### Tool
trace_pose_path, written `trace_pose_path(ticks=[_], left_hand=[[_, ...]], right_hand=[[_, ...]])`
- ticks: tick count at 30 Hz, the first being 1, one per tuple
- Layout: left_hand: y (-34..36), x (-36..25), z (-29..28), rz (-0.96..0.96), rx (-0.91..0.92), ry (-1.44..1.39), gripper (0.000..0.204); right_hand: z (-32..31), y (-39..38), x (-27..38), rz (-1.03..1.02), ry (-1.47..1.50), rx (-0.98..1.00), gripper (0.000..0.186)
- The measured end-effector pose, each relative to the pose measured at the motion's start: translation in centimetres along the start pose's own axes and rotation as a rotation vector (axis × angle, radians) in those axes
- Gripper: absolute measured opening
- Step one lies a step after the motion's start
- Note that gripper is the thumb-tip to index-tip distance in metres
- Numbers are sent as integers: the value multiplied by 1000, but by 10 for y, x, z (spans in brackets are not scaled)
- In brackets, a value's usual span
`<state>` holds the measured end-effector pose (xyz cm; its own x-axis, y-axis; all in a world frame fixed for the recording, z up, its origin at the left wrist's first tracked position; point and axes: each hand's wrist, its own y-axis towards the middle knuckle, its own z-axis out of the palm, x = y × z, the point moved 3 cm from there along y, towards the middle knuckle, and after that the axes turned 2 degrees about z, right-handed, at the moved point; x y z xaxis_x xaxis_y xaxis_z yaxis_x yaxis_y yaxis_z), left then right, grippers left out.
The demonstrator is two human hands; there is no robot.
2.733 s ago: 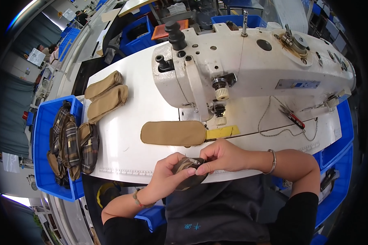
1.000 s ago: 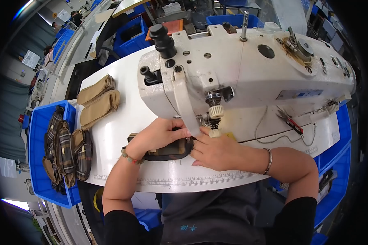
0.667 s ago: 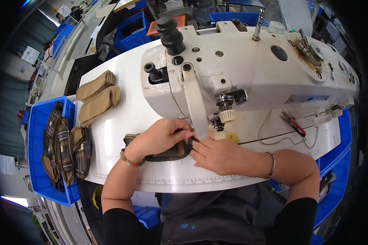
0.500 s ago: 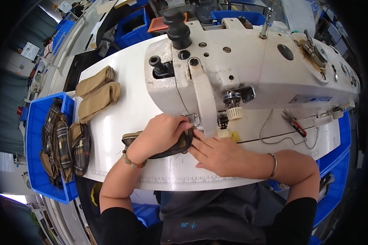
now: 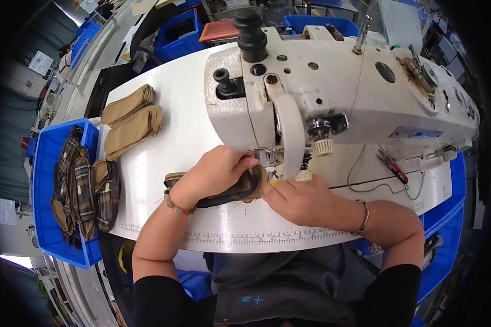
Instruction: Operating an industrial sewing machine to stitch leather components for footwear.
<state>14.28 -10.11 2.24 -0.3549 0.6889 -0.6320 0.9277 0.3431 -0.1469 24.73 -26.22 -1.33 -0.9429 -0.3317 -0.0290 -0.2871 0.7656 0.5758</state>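
A small fabric pouch piece (image 5: 232, 197) with a dark edge and tan cloth lies on the sewing machine bed, close to the needle area. My left hand (image 5: 215, 170) rests over it, thumb and fingers pinched on its upper edge beside the presser foot (image 5: 267, 157). At the piece's right end, my right hand (image 5: 300, 200) has its fingers curled closed on the tan edge. Both fingertips are just below the white sewing machine (image 5: 289, 103). My left hand and wrist cover part of the piece, and the needle point is hard to make out.
Two stacks of tan cloth pieces (image 5: 133, 131) lie on the white table (image 5: 180, 82) at the left. Beside it, a blue bin (image 5: 46, 218) holds several plaid pouches (image 5: 84, 185). Red-handled snips (image 5: 394, 166) and a loose cord (image 5: 360, 191) lie right of the machine head.
My right hand's fingers went from stretched flat to curled on the piece's right edge. More tan cloth shows there. The left hand keeps its pinch; the whole view has shifted slightly.
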Motion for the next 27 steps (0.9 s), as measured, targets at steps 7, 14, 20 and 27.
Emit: trace_pose_path(ticks=[7,14,20,27], left_hand=[[0,2,16,46,-49,13,19],[6,9,14,57,51,-118,27],[4,-1,12,8,24,-93,19],[-9,-15,14,-42,-141,375,19]], right_hand=[[14,-1,-1,14,55,94,12],[8,8,-3,-29,-32,-92,11],[8,4,2,-115,-52,-114,16],[13,2,2,-102,60,78,26]])
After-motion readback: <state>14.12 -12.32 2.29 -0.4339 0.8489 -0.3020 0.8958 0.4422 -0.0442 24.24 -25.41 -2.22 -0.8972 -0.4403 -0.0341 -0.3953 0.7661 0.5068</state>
